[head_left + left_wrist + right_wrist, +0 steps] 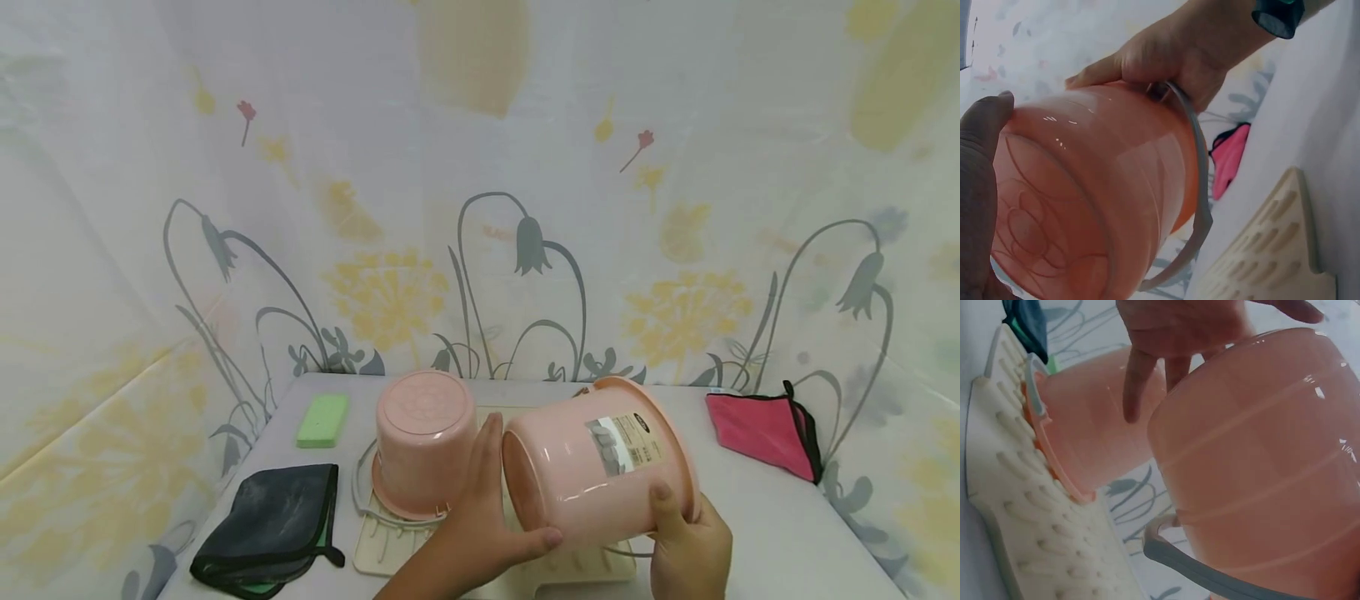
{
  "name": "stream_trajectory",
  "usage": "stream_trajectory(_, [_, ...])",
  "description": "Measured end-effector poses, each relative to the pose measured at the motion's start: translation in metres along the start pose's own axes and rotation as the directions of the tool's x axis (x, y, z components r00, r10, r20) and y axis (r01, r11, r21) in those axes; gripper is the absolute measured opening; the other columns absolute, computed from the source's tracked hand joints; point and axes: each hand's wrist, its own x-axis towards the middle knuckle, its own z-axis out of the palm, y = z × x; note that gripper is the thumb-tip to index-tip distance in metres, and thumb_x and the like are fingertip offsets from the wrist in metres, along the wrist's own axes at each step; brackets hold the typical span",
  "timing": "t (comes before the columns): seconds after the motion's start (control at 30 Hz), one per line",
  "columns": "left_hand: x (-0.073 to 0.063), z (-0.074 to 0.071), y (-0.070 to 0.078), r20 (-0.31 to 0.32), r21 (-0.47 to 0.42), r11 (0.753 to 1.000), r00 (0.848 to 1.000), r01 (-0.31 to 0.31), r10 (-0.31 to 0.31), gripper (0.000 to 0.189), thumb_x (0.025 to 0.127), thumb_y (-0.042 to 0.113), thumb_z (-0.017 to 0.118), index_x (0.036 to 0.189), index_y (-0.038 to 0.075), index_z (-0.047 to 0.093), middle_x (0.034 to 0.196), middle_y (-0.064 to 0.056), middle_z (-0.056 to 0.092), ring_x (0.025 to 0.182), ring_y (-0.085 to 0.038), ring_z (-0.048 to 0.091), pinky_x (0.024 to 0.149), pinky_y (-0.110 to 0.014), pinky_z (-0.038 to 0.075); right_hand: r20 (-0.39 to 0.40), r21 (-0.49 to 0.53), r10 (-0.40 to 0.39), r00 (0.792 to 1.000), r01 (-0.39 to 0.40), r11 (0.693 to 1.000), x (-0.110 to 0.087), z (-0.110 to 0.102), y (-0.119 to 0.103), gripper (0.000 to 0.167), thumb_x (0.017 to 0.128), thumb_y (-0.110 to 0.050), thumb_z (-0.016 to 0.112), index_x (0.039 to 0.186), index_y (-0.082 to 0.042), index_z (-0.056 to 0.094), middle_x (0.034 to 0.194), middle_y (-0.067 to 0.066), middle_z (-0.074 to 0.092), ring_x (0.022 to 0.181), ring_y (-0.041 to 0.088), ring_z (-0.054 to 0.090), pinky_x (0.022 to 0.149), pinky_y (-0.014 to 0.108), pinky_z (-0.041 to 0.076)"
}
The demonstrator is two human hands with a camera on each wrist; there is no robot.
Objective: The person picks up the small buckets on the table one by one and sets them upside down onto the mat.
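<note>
A pink plastic bucket with a paper label is tilted on its side in the air. My right hand grips it near the rim, thumb on the outer wall. My left hand has its fingers spread straight at the bucket's base, and the thumb lies against the lower edge. A grey handle hangs loose from the bucket. Upside down on a cream washboard stands another, smaller pink bucket, just behind my left hand.
To the left lie a folded dark cloth with black edging and a green sponge. On the right, a folded pink cloth lies near the table's edge. A floral curtain hangs behind the white table.
</note>
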Motion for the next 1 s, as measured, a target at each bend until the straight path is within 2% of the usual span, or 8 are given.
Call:
stream_trajectory(0.13, [0.004,0.005,0.002,0.006,-0.096,0.995,1.000,-0.004,0.004,0.137,0.069,0.051,0.094,0.163,0.052,-0.006,0.175,0.008,-0.004,0.157,-0.034,0.022,0.114,-0.066,0.036,0.025,0.102,-0.007,1.000,0.004,0.995,-0.002,0.005,0.002,0.041,0.095,-0.030,0.080,0.111,0.006,0.069,0.065,-0.011,0.068,0.058,0.003,0.062,0.055,0.017,0.053])
stream_trajectory(0.27, [0.006,0.009,0.001,-0.005,-0.141,0.990,1.000,0.002,-0.003,0.141,0.066,0.048,0.096,0.163,0.052,-0.007,0.174,0.007,-0.005,0.154,-0.035,0.025,0.113,-0.063,0.038,0.039,0.164,-0.012,0.999,0.006,0.986,-0.003,0.009,0.003,0.023,0.095,-0.024,0.080,0.100,-0.003,0.070,0.068,-0.009,0.070,0.059,0.004,0.064,0.055,0.018,0.054])
stream_trajectory(0.47, [0.009,0.015,-0.002,-0.052,-0.127,0.992,0.999,-0.012,0.005,0.145,0.062,0.052,0.097,0.164,0.049,-0.005,0.173,0.003,0.003,0.151,-0.031,0.027,0.110,-0.059,0.041,0.079,0.216,-0.015,0.997,-0.003,0.976,-0.004,0.009,0.006,0.012,0.096,-0.022,0.079,0.094,-0.012,0.072,0.072,-0.007,0.070,0.062,0.005,0.066,0.058,0.019,0.056])
stream_trajectory(0.6, [0.009,0.017,-0.001,-0.099,-0.083,0.996,0.995,-0.035,0.027,0.145,0.058,0.053,0.098,0.164,0.050,-0.001,0.169,0.004,0.009,0.149,-0.026,0.027,0.109,-0.056,0.044,0.140,0.267,-0.029,0.990,-0.010,0.964,-0.003,0.008,0.011,0.009,0.101,-0.019,0.072,0.092,-0.016,0.071,0.076,-0.007,0.070,0.065,0.005,0.066,0.061,0.019,0.056])
stream_trajectory(0.77, [0.008,0.017,0.003,-0.169,-0.002,0.998,0.984,-0.065,0.064,0.144,0.054,0.056,0.099,0.164,0.050,0.007,0.165,0.001,0.014,0.147,-0.025,0.029,0.105,-0.055,0.048,0.271,0.395,-0.121,0.955,0.004,0.918,0.001,0.010,0.021,0.016,0.105,-0.008,0.061,0.100,-0.017,0.073,0.089,-0.003,0.071,0.075,0.006,0.067,0.067,0.021,0.057])
stream_trajectory(0.9, [0.008,0.017,0.005,-0.203,0.071,0.992,0.972,-0.102,0.114,0.144,0.052,0.056,0.101,0.165,0.048,0.012,0.166,-0.003,0.013,0.148,-0.026,0.027,0.102,-0.052,0.051,0.328,0.394,-0.173,0.929,0.032,0.919,0.004,0.009,0.026,0.015,0.106,-0.005,0.058,0.106,-0.013,0.071,0.090,-0.004,0.068,0.076,0.007,0.062,0.070,0.022,0.054])
stream_trajectory(1.0, [0.008,0.017,0.006,-0.226,0.143,0.978,0.957,-0.152,0.182,0.146,0.051,0.053,0.103,0.166,0.043,0.013,0.167,-0.007,0.012,0.151,-0.028,0.025,0.102,-0.053,0.052,0.377,0.367,-0.211,0.902,0.064,0.928,0.007,0.006,0.031,0.013,0.107,-0.005,0.056,0.114,-0.010,0.067,0.092,-0.004,0.064,0.081,0.008,0.059,0.076,0.022,0.053])
